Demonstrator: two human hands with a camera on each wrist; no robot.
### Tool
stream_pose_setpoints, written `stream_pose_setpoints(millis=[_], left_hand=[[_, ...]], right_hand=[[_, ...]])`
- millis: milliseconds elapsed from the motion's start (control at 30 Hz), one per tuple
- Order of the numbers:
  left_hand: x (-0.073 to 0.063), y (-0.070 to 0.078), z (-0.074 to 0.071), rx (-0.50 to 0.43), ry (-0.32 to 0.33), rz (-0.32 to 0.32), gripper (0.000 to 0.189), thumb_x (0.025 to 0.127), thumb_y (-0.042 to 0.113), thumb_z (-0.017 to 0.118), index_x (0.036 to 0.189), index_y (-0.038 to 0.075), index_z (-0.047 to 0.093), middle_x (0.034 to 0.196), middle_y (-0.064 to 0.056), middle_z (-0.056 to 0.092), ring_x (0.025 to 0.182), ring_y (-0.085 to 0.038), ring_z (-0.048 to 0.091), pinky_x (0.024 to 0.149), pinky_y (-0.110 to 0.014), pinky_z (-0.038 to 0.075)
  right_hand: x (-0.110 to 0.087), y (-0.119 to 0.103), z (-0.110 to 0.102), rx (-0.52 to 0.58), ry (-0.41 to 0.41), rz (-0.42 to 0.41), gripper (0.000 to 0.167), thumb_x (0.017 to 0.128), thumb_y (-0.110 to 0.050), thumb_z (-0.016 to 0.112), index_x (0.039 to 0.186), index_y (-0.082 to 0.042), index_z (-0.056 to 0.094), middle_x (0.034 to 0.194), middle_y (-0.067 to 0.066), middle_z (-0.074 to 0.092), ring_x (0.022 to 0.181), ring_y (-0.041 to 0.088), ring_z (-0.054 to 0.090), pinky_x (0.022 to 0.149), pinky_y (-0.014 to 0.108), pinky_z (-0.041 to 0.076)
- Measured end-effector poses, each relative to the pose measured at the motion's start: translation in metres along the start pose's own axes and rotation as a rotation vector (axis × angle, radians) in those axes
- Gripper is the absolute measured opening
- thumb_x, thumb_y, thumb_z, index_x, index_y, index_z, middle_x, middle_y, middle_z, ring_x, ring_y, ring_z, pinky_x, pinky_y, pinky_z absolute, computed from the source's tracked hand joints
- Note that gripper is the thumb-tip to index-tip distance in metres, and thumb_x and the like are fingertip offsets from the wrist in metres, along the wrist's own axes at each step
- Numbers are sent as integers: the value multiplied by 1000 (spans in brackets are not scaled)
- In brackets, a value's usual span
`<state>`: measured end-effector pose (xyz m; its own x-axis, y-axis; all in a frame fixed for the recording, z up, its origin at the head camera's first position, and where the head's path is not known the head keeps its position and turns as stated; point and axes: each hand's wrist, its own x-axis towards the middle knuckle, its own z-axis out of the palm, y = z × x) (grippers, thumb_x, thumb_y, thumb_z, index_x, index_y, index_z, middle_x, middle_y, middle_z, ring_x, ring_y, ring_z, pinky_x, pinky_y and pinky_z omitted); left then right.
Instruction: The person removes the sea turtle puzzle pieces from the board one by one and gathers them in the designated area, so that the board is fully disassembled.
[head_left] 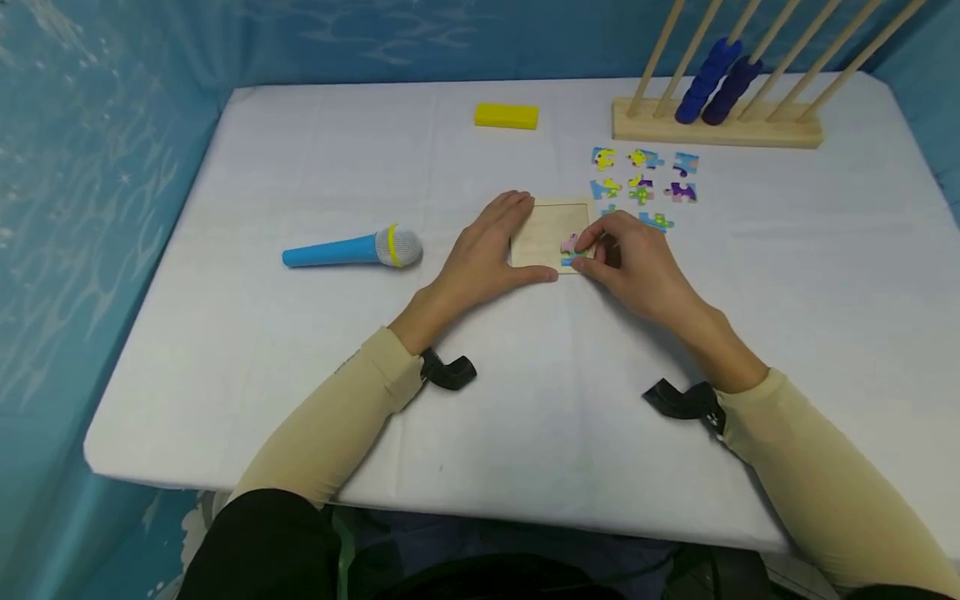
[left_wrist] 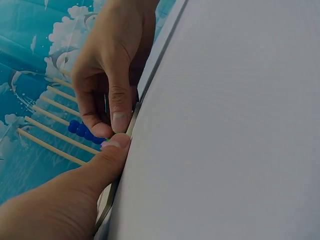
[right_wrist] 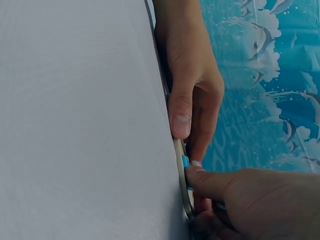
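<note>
A shallow light-wood puzzle tray (head_left: 536, 233) lies on the table. My left hand (head_left: 487, 242) holds it, fingers along its left and far side and thumb stretched over its near edge. At the tray's near right corner, my right hand (head_left: 630, 258) pinches a small pink-and-blue puzzle piece (head_left: 567, 247) between thumb and fingers, partly hiding it. In the left wrist view both thumbs come close together at the tray's edge. The right wrist view shows a blue bit of puzzle piece (right_wrist: 185, 161) by the right fingertips. Several loose puzzle pieces (head_left: 681, 192) lie in rows beyond the right hand.
A toy microphone (head_left: 337, 250) with a blue handle lies left of the left hand. Toward the back is a yellow block (head_left: 506, 116). At the back right stands a wooden rack (head_left: 720, 129) with upright rods and blue beads (head_left: 707, 83). White cloth (head_left: 300, 375) covers the table.
</note>
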<state>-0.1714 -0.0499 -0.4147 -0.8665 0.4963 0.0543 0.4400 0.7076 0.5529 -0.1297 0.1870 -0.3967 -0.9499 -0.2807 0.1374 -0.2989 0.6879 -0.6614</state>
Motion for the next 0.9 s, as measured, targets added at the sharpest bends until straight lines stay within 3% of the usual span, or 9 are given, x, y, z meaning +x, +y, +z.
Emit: stream_pose_setpoints(millis=[200,300,433,633,900], left_hand=[[0,1,-1,-8,-12,-19,109,84,65,81,166,11,33,174,-2,30,163,-14,17,131,-39,26],[0,2,-1,-10,-20,-25,109,84,66,80,166,12,33,174,-1,29,163,-13,16,131,-38,25],[0,2,-1,-10,-21,-27,109,84,65,81,166,12,33,174,-1,29,163,-13,17,131,-38,25],[0,2,-1,-11,-18,-33,109,84,64,81,166,13,33,174,-2,29,163,-14,18,130,-40,28],[0,3,-1,-20,-15,-33,108,84,64,82,166,13,34,174,-1,29,163,-13,19,129,-44,30]], right_hand=[[1,-4,-1,134,138,8,18,99,-15,76,107,-2,68,98,10,71,87,9,62,78,12,48],[2,-4,-9,219,188,64,20,100,-17,75,111,-2,69,106,7,72,90,5,67,81,11,52],[4,5,-28,272,229,164,19,101,-17,73,114,-4,71,104,-2,71,83,8,69,74,12,54],[3,29,-64,215,288,348,21,101,-21,72,117,-7,74,93,-15,69,82,4,65,71,12,51],[-4,59,-94,41,159,608,33,103,-34,67,124,-9,72,86,-19,61,82,10,53,59,22,44]])
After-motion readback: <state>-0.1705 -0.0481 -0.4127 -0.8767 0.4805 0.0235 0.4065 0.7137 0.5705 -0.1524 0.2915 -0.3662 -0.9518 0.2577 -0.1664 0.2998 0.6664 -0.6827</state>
